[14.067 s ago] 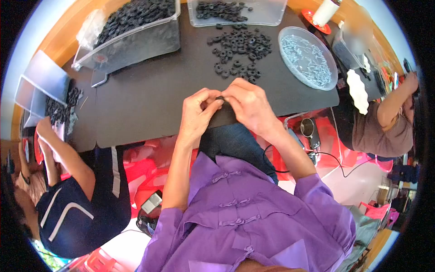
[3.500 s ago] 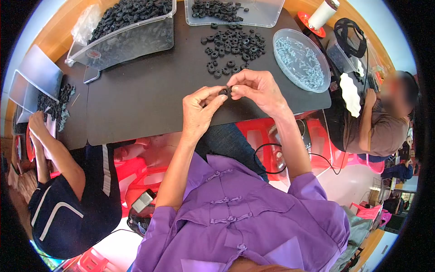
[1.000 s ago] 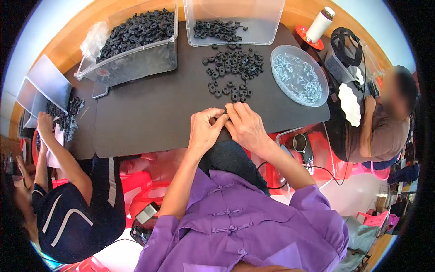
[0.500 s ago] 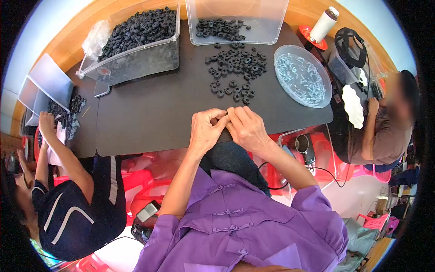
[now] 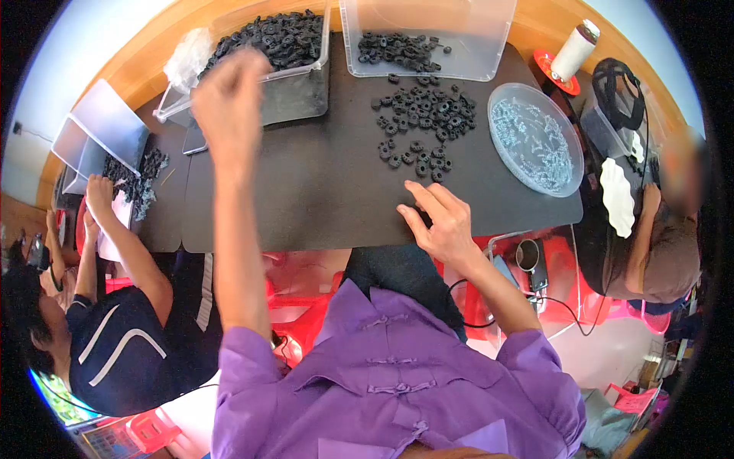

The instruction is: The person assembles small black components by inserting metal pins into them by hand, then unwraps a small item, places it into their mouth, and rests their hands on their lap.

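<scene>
My left hand [image 5: 228, 111] is raised at the near edge of a clear bin [image 5: 294, 96] heaped with small black plastic parts [image 5: 287, 37]. Motion smears its fingers, so whether they hold anything is hidden. Over the dark table [image 5: 306, 183], my right hand [image 5: 443, 222] has thumb and fingers apart, with nothing visible between them. Just beyond its fingertips lie loose round black parts [image 5: 417, 157], spread in a patch. That patch runs back to a clear tipped container [image 5: 466, 57], which has more of the black parts at its mouth.
A round clear tray [image 5: 535, 138] of small transparent pieces sits at the right. Behind it, a white thread cone [image 5: 573, 53] stands on a red base. At the left, a co-worker's arm [image 5: 126, 237] reaches toward dark parts [image 5: 138, 183]. Another person [image 5: 669, 237] sits at the far right.
My hands were together at the table's front. Now the left has swung up and left to the bin, and the right has moved slightly right, its fingers opened. The whole view has shifted somewhat.
</scene>
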### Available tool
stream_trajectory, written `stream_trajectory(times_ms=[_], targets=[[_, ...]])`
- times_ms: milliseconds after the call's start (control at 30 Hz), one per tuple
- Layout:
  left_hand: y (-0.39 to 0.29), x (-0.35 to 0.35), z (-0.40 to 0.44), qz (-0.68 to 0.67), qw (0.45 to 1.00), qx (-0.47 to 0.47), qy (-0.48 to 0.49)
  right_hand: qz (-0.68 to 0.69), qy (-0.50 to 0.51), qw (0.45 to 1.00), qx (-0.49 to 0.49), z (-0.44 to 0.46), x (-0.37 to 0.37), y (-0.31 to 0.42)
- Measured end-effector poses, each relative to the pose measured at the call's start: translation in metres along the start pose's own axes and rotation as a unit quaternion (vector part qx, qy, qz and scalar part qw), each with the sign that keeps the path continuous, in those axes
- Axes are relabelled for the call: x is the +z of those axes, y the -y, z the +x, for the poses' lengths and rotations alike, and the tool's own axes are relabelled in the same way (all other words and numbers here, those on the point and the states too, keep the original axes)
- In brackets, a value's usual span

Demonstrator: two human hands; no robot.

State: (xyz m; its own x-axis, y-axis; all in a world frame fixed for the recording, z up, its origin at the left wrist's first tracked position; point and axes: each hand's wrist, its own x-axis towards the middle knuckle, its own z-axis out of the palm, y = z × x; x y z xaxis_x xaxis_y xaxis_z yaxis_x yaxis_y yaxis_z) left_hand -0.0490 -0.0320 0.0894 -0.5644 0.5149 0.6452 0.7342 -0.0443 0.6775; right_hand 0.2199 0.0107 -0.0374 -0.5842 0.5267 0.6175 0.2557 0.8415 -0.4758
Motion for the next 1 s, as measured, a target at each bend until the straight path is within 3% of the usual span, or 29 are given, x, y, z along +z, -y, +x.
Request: stream_trajectory(times_ms=[67, 133, 267, 400, 467, 567, 1000], targets=[[0.016, 0.001, 0.053, 0.117, 0.993, 0.022, -0.004, -0.002, -0.010, 1.000, -0.009, 0.001, 0.000, 0.000], [0.039, 0.010, 0.081, 0.245, 0.950, 0.178, -0.076, -0.003, -0.033, 0.999, -0.036, 0.000, 0.003, -0.004], [-0.011, 0.024, 0.020, 0.024, 0.997, 0.073, -0.019, 0.003, -0.045, 0.998, -0.033, -0.002, 0.003, -0.005], [-0.016, 0.052, -0.047, -0.059, 0.993, 0.059, 0.085, -0.005, -0.037, 0.998, -0.044, -0.003, 0.003, -0.006], [-0.013, 0.065, -0.064, -0.009, 0.981, 0.078, 0.176, -0.002, -0.032, 0.999, -0.031, -0.003, 0.002, -0.005], [0.003, 0.083, -0.080, 0.020, 0.959, 0.004, 0.284, -0.010, -0.034, 0.999, -0.032, -0.002, 0.002, -0.004], [0.013, 0.103, -0.105, 0.061, 0.944, -0.068, 0.318, -0.045, -0.038, 0.997, -0.057, -0.004, 0.004, -0.005]])
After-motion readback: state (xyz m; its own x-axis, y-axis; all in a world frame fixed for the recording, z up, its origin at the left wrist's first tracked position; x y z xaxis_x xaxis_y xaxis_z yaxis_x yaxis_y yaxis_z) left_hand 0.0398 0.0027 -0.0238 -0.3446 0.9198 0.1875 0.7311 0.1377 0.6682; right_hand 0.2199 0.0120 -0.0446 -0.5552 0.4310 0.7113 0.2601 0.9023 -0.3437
